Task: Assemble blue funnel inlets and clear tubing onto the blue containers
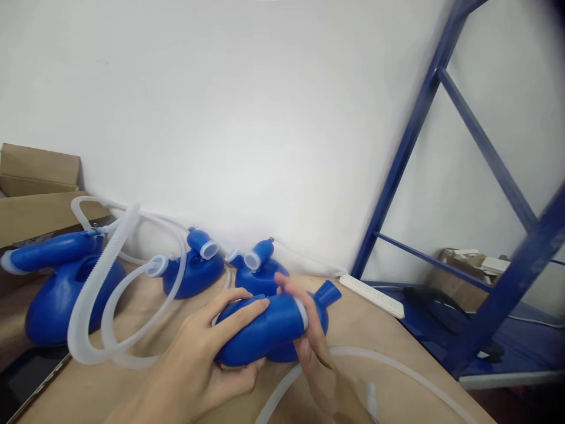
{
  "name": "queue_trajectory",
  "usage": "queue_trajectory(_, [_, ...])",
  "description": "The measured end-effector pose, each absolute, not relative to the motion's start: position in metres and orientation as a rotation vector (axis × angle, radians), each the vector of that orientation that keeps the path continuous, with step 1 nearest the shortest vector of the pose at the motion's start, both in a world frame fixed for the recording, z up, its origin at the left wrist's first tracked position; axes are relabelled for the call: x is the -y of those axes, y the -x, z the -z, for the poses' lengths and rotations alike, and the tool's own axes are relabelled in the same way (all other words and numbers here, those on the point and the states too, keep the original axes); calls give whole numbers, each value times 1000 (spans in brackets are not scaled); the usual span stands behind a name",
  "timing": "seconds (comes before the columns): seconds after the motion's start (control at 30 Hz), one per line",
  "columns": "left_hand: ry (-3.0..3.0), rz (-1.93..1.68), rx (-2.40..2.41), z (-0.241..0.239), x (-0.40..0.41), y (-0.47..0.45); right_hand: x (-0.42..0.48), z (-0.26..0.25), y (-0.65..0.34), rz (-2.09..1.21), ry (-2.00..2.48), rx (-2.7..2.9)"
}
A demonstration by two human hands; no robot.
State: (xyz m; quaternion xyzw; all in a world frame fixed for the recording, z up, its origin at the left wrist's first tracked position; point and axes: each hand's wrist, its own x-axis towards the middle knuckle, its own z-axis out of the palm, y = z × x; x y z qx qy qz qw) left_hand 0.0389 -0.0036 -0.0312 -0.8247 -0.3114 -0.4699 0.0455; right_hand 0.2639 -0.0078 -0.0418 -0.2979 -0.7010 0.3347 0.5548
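Observation:
In the head view my left hand is wrapped round a blue plastic urinal cup, thumb and fingers closed on its rounded end. The cup lies sideways, its white rim facing right. My right hand is closed about that rim, with the fingers behind and the thumb below. Just behind the cup stands a blue urinal bottle, partly hidden, its flared spout pointing up and right. A translucent hose runs beneath my right wrist; its join to the bottle is not visible.
Several similar blue bottles with cups stand near the wall, among them a left bottle and a middle bottle. A corrugated hose loops at the left. Cardboard box, power strip and blue metal rack flank the table.

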Motion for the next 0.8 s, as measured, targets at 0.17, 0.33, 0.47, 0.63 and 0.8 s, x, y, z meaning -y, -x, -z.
queue_trajectory(0.17, [2496, 1299, 971, 38, -1, -34, 2, 45, -264, -857, 715, 1700])
queue_trajectory(0.33, [2515, 1304, 1068, 42, -5, -30, -1, 46, -259, -952, 708, 1689])
queue_trajectory(0.47, [2483, 1347, 1076, 51, -3, -34, 5, 43, -254, -980, 710, 1650])
queue_trajectory(0.63, [2531, 1222, 1049, 51, -16, -31, -5, 39, -258, -910, 879, 1792])
queue_trajectory(0.8, [2938, 664, 1598, 31, -30, -8, -25, 28, -279, -436, 1205, 2044])
